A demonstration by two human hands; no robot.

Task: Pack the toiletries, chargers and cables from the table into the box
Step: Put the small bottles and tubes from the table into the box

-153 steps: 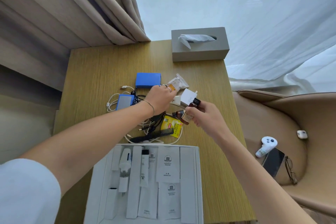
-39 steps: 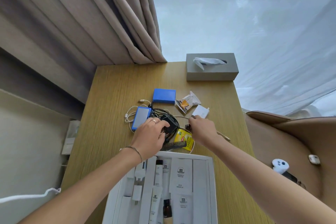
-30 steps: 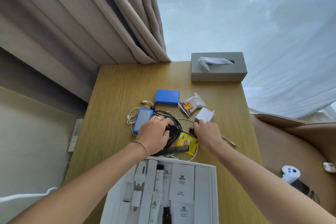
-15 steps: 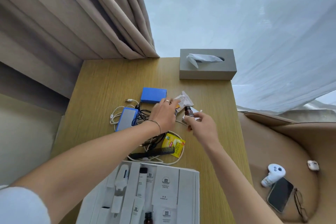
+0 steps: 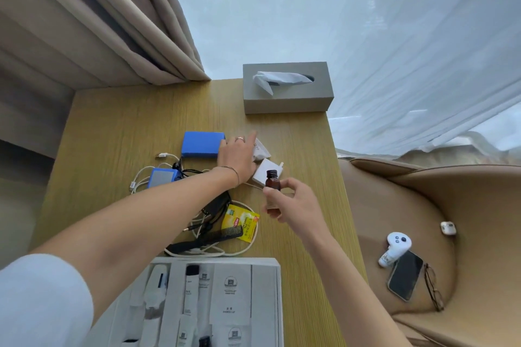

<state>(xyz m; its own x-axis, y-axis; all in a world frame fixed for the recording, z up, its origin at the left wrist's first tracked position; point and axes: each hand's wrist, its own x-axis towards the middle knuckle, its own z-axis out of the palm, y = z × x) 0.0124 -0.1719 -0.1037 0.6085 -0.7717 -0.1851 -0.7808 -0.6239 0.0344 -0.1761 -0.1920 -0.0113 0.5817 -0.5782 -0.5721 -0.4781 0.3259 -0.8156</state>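
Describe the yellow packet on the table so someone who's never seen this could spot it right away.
Start at the white compartmented cardboard box at the near edge of the wooden table. Just beyond it lies a tangle of white and black cables with a black plastic comb. The flat yellow foil packet sits at the comb's right end, the only yellow thing there.

The white box (image 5: 277,284) runs off the bottom edge, so its near end is unseen, and the left forearm (image 5: 132,228) covers its left corner. The left hand (image 5: 238,159) hides most of the clear packet (image 5: 260,151) and one corner of the white charger (image 5: 266,173). The right hand (image 5: 293,204) covers the lower half of the brown bottle (image 5: 272,184); its label is too blurred to read
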